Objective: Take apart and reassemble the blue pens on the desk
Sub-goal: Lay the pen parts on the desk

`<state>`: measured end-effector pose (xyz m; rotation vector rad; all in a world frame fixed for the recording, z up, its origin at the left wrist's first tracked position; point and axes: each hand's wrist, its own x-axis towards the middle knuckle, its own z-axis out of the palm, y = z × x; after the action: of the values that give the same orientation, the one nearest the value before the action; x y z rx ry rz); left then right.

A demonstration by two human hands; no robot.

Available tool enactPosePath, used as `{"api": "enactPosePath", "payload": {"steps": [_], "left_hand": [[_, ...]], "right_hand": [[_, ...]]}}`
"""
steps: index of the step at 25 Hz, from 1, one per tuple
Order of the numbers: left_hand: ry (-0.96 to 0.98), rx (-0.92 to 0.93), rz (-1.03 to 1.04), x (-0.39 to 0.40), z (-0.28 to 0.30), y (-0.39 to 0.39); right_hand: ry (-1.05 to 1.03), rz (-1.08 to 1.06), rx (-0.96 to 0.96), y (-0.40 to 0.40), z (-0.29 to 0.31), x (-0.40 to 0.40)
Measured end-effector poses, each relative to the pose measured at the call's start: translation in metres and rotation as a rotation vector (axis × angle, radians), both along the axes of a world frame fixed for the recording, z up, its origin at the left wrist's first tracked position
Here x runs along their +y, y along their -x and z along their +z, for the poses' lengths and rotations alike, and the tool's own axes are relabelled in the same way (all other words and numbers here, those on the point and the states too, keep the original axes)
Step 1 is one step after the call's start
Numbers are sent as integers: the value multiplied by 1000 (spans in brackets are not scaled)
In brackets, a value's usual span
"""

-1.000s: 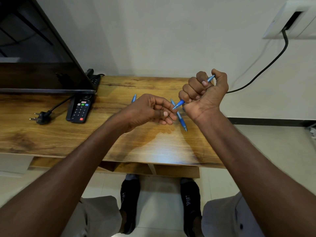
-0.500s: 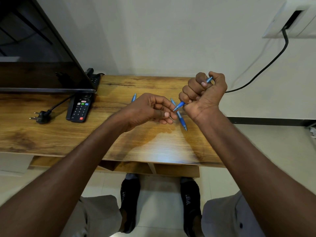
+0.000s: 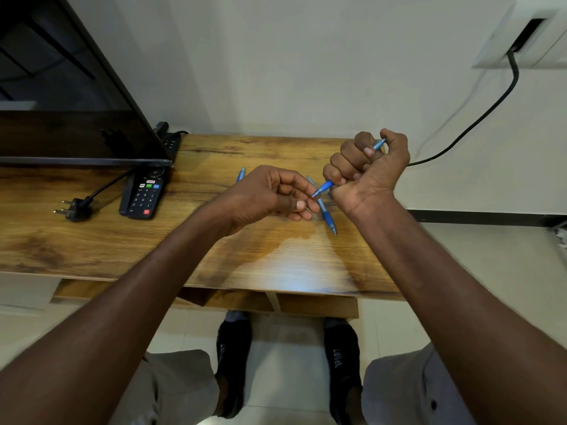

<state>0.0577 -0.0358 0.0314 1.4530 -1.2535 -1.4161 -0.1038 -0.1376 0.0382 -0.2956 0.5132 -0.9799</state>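
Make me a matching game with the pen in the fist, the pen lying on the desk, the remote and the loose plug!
Things:
1. pen in the right hand
2. pen on the desk
3. remote
4. plug

Places:
A. by the TV's corner
B. farthest left on the wood
C. gripped in a fist
D. lying flat under the hands

Pairs: 1-C, 2-D, 3-A, 4-B

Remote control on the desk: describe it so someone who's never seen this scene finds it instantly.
Start at the large dark screen on the left of the wooden desk. Just below its lower right corner lies the remote control, a black slab beside a loose black plug. Unlike the plug and the blue pens, it has rows of buttons, some coloured.
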Motion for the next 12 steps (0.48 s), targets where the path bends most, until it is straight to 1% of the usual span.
{"api": "enactPosePath", "payload": {"steps": [2,6,9,12], "left_hand": [[2,1,3,0,0,0],[8,2,2,0,1,0],[7,5,-2,0,1,0],[7,1,1,0,1,0]], "right_hand": [[0,-10,12,0,0,0],[-11,3,-23,0,0,1],[1,-12,12,0,1,0],[8,5,-4,0,1,0]]}}
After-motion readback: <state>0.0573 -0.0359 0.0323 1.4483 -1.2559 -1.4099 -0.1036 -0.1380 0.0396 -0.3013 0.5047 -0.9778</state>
